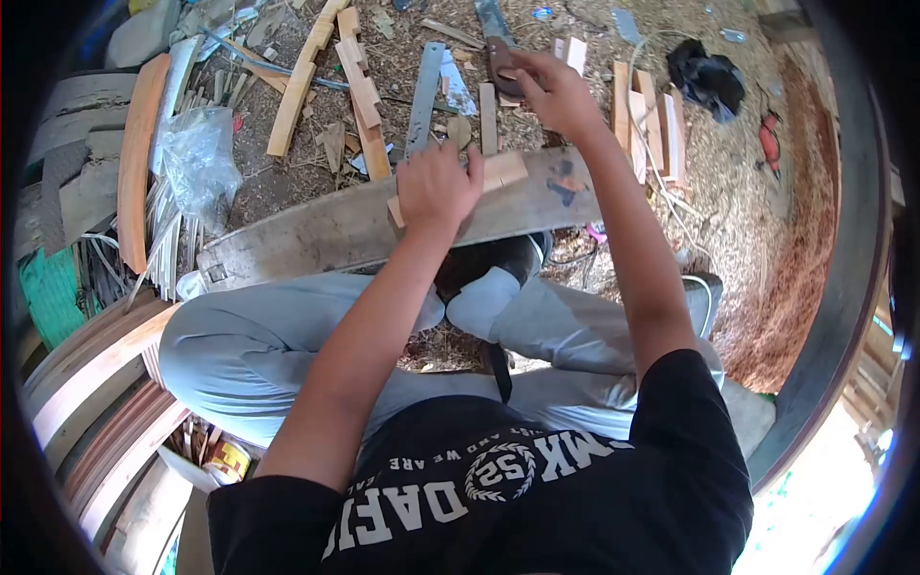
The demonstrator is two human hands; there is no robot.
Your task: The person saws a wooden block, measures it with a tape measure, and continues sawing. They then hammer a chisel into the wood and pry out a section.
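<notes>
My left hand (438, 184) is closed over a short light wooden strip (505, 171), which lies across a long worn plank (316, 235) in front of my crossed legs. Beyond the plank, my right hand (556, 91) has its fingers curled at the brown handle (499, 59) of what looks like a handsaw. Its grey blade (492, 17) points away from me and runs toward the top edge of the view. A grey metal strip (425, 96) lies on the ground just past my left hand.
Notched wooden pieces (356, 72) and a longer notched length (305, 81) lie ahead. More strips (652, 125) rest at the right beside a black plastic bag (706, 79) and a red-handled tool (770, 142). Clear plastic (201, 158) and boards (144, 163) are at the left.
</notes>
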